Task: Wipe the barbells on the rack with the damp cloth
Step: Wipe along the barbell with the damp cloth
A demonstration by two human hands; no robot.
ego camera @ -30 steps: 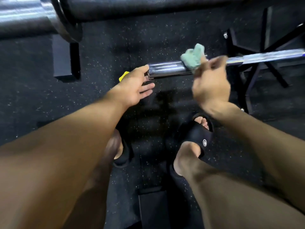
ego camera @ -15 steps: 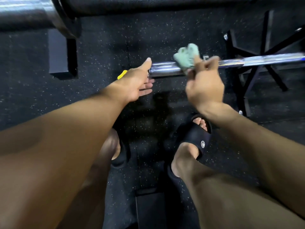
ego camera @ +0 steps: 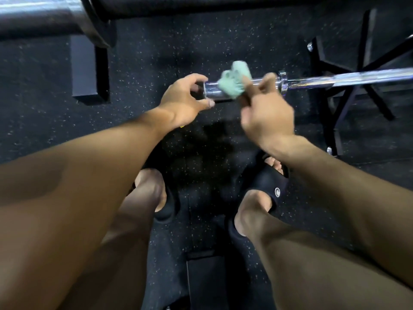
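A chrome barbell (ego camera: 357, 78) runs level from the right edge to the middle of the view, and its thicker sleeve (ego camera: 211, 91) ends there. My right hand (ego camera: 268, 115) pinches a crumpled pale green cloth (ego camera: 232, 83) and holds it against the top of the sleeve, left of the collar (ego camera: 282, 82). My left hand (ego camera: 181, 101) curls round the sleeve's free end, index finger over the top and thumb underneath. The right hand is motion-blurred.
A second, thicker barbell sleeve (ego camera: 40, 16) crosses the top left, close to the camera. A black rack frame (ego camera: 348, 97) stands under the bar at right, and a black post foot (ego camera: 89, 70) at left. My feet in black slides (ego camera: 266, 186) stand on the speckled rubber floor.
My right hand has slid the cloth left along the sleeve towards its end. My left hand went from flat against the sleeve end to curled round it.
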